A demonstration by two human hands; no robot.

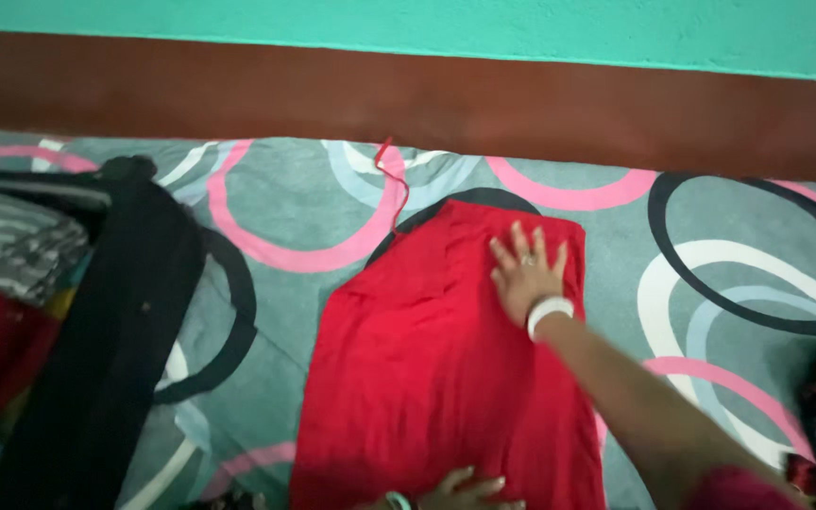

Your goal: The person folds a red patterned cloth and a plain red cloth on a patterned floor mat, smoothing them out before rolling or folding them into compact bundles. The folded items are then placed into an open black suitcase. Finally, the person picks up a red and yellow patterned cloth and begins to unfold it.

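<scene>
Red garment [427,368] flat on bedsheet [295,217]; both hands' fingers spread, pressing it.

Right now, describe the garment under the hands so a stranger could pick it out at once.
On the grey bedsheet printed with pink, white and black rings, look to the middle. There the red garment lies spread flat, the right hand pressed on its far end and the left hand at its near edge. It is plain bright red, unlike the black and striped clothes piled to its left.

A bed sheet [314,208] patterned with rings carries a red garment [427,378] at centre and dark folded clothes [115,331] at left.
</scene>
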